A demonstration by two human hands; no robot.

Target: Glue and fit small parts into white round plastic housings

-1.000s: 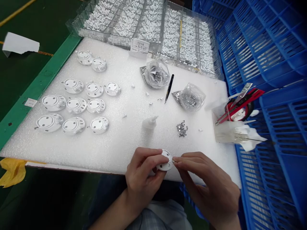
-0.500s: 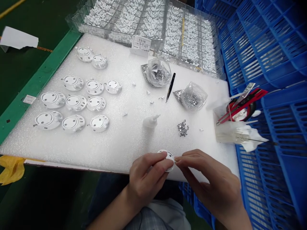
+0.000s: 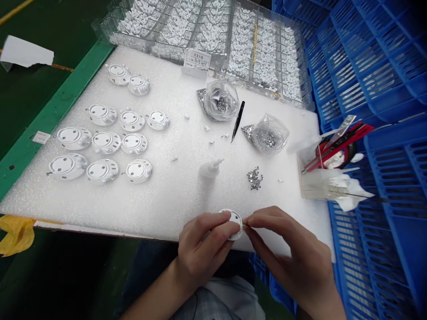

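Beneath left fingers (image 3: 224, 231), white disc (image 3: 235, 214) partly hidden.

We've got a dark green floor (image 3: 73, 22) here with a yellow line (image 3: 15, 12) cutting across the far left corner. Our desk (image 3: 63, 100) has a scuffed green edge and a white foam sheet (image 3: 167, 200) over the top. Slatted blue crates (image 3: 396, 126) basically wall in our right side. Light's bright on the foam — but underneath, it's nearly black.
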